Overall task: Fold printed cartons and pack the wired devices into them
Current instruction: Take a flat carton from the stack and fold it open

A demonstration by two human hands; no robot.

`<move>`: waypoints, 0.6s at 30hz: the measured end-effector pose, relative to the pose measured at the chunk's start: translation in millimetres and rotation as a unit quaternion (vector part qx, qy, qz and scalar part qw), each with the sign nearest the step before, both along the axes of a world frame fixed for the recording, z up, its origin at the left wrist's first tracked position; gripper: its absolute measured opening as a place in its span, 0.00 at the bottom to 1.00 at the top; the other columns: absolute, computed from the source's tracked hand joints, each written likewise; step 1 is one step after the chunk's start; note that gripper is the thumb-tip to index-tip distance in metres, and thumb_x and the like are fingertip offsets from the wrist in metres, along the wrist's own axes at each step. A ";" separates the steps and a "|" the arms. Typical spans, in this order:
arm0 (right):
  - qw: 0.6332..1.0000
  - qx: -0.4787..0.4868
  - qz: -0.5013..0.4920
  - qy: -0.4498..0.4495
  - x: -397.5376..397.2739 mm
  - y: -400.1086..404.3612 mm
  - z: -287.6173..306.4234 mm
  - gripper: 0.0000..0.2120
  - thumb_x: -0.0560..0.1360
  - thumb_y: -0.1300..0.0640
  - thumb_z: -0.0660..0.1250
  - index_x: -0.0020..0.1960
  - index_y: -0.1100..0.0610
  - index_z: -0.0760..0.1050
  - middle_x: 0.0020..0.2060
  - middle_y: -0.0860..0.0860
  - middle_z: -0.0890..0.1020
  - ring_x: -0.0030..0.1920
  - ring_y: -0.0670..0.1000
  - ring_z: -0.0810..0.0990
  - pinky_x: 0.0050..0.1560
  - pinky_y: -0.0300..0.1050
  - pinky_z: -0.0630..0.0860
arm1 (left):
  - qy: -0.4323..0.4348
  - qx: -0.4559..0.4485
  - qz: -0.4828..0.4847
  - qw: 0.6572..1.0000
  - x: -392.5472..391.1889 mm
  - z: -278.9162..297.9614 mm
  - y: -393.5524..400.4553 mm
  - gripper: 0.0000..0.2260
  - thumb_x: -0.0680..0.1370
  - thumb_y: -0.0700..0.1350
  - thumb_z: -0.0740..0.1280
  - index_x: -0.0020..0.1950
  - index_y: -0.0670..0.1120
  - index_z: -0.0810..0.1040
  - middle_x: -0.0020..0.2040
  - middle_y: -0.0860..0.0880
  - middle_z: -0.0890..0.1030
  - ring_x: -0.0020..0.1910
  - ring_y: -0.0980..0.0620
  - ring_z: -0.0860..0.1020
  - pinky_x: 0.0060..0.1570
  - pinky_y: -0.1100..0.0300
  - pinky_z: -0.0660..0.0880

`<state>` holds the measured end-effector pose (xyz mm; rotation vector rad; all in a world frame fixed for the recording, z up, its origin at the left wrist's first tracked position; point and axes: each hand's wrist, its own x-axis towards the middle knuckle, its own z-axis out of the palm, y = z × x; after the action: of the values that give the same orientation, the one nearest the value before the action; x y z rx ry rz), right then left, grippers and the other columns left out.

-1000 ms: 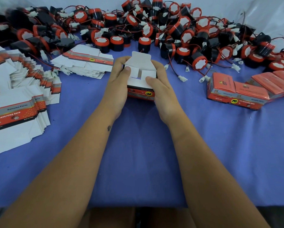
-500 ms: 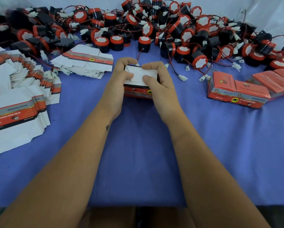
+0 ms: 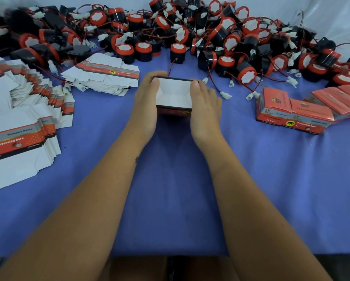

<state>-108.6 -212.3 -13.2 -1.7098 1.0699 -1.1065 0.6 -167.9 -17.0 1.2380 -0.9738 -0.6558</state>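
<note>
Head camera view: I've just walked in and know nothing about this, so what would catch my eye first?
First, the big heap of red-and-black wired devices along the table's far edge. Then, at the centre, the left hand and right hand gripping an open carton by its ends, white inside showing. Flat printed cartons fan out on the left; packed boxes sit on the right.

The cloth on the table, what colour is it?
The cloth is plain blue-purple, with no pattern. The head view, the only one, shows it.
</note>
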 end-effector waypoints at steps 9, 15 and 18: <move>0.984 0.034 0.111 -0.134 -13.0 5.1 8.7 0.17 0.70 0.57 0.58 0.53 0.61 0.78 0.56 0.57 0.79 0.57 0.53 0.77 0.59 0.45 0.73 | -0.098 0.089 0.046 0.990 6.0 -5.5 -1.6 0.43 0.69 0.71 0.58 0.81 0.57 0.52 0.79 0.55 0.57 0.76 0.58 0.57 0.63 0.64 0.56; 0.978 0.049 0.157 -0.126 -15.2 3.5 9.0 0.16 0.71 0.56 0.57 0.55 0.60 0.76 0.49 0.49 0.79 0.53 0.48 0.76 0.56 0.45 0.71 | -0.108 0.101 0.036 0.988 11.6 -10.0 -3.6 0.40 0.75 0.57 0.72 0.81 0.55 0.52 0.72 0.54 0.63 0.66 0.64 0.65 0.56 0.72 0.65; 0.983 0.070 0.101 -0.139 -18.1 -6.1 5.8 0.12 0.80 0.55 0.59 0.61 0.51 0.74 0.60 0.44 0.78 0.60 0.41 0.76 0.60 0.36 0.72 | -0.131 0.049 0.080 0.987 6.9 -6.7 1.9 0.42 0.72 0.52 0.77 0.79 0.52 0.57 0.72 0.50 0.62 0.59 0.68 0.69 0.49 0.79 0.69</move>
<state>-126.8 -218.3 -7.4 -1.4660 0.7633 -1.0753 7.6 -166.0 -23.6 1.4994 -1.0541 -0.4261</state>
